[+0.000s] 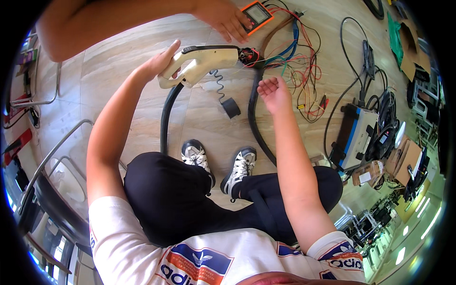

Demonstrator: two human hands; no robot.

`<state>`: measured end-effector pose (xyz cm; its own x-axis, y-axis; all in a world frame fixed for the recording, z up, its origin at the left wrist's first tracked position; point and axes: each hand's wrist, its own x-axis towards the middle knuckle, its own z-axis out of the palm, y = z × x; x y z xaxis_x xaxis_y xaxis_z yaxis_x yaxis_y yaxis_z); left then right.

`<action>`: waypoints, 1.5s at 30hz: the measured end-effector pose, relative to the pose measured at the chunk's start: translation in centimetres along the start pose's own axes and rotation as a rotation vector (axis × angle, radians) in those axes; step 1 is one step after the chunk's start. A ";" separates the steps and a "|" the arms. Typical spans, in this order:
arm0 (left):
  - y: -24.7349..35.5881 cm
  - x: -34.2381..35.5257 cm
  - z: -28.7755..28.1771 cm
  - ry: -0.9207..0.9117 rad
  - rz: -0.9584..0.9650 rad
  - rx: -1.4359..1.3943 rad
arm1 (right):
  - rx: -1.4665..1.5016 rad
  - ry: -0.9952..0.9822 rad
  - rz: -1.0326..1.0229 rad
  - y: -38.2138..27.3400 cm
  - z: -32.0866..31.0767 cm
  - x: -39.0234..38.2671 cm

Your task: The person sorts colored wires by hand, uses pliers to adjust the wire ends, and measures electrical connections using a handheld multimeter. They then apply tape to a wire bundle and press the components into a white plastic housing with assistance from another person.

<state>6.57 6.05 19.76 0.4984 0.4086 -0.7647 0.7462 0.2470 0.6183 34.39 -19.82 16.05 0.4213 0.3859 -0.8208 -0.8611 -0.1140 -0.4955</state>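
My left hand (164, 64) grips the rear of a cream-coloured charging gun (216, 59) with a looped handle and a black top strip. From its front end spill red parts and loose wires (250, 56). A thick black cable (167, 111) hangs below the handle. My right hand (274, 95) is raised beside the wires, its fingers loosely bent and apart from the thumb; I see nothing held in it. Under the gun a coiled cord runs to a black cap (231, 108). Another person's hand (228, 21) rests on an orange handheld meter (257, 17).
Red, black and blue test leads (308, 71) lie tangled on the tiled floor. To the right are a grey-and-blue case (356, 135), bundled black cables (387, 126) and cardboard boxes (403, 159). A metal-framed chair (52, 175) stands at my left.
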 end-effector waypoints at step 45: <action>-8.1 9.5 -3.7 0.270 0.008 0.236 | 0.140 0.191 -0.199 -3.0 -7.2 3.6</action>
<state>3.61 11.20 8.18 0.3937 0.6348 -0.6648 0.8396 0.0460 0.5412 40.56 -24.68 12.52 0.6198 0.2074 -0.7568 -0.7817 0.0791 -0.6186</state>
